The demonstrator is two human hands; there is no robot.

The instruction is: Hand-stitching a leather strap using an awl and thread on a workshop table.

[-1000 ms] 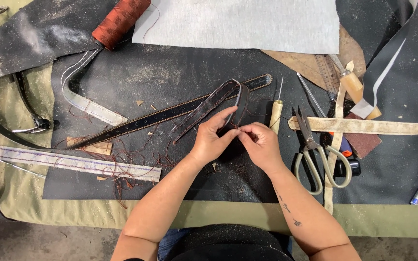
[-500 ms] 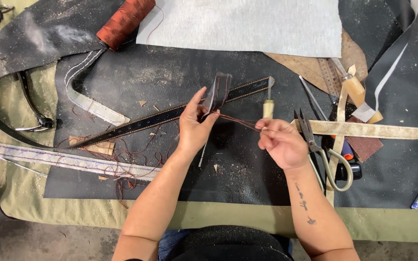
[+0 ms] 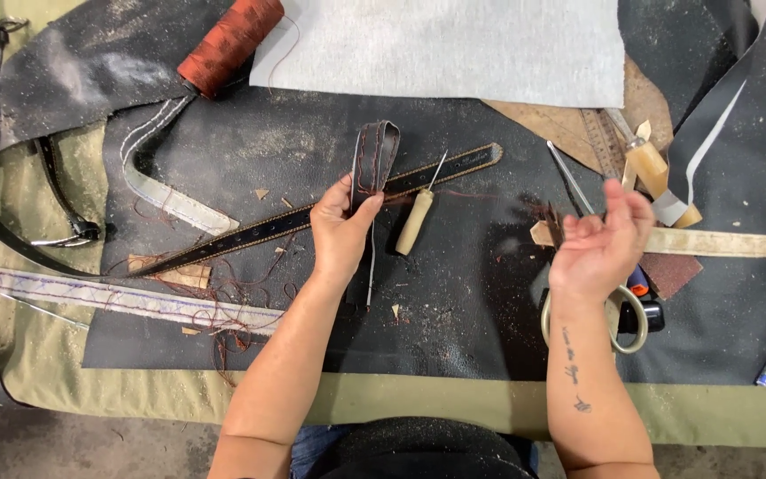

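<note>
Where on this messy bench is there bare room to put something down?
The widest bare patch is the black mat between the left hand and the right hand, below the wooden-handled awl. The grey sheet at the top is also bare. It is crowded around the scissors on the right and the thread scraps on the left.

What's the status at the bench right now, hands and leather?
Left hand pinching the dark stitched leather strap loop. Right hand drawn out to the side, thin red thread running toward it. Wooden-handled awl lies beside the strap, not blocking.
</note>
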